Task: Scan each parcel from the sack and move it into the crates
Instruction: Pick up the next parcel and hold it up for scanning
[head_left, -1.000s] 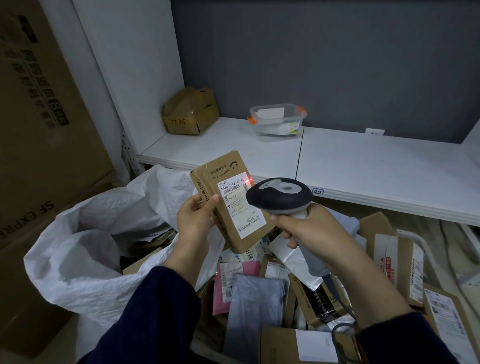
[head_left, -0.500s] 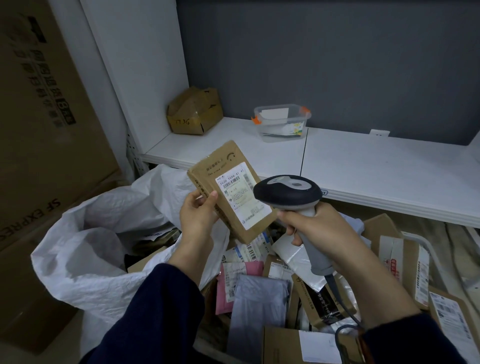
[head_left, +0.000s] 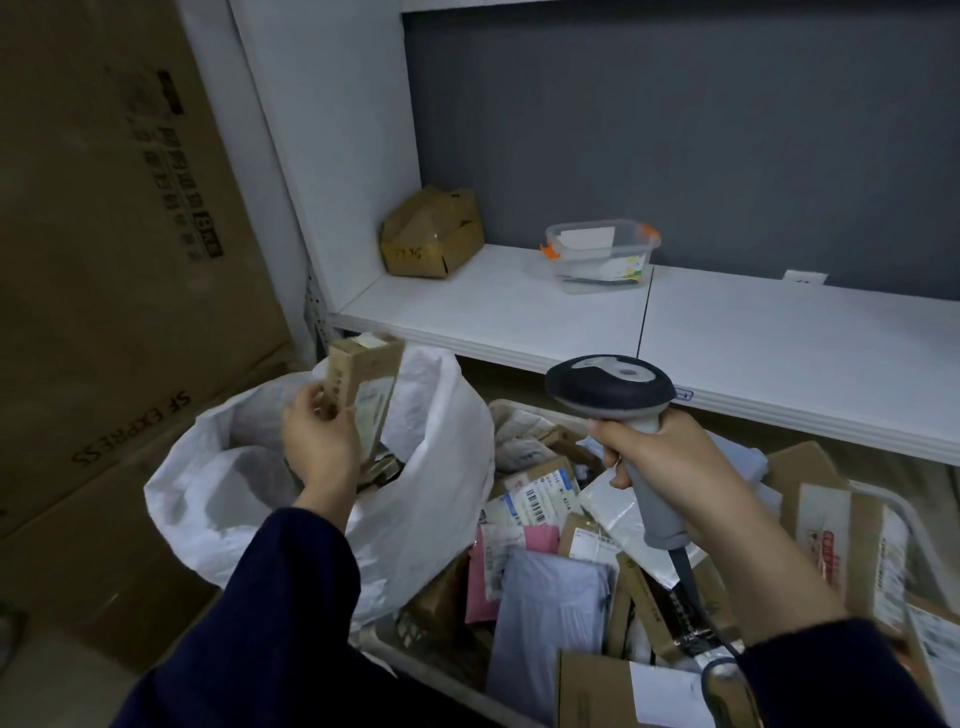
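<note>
left hand pinches brown parcel edge-on above sack, right hand wraps scanner handle; best swing parcel right, clear of cord, lay flat in crate

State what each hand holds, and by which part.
Left hand grips the small brown parcel by its lower end; right hand grips the scanner by its handle.
</note>
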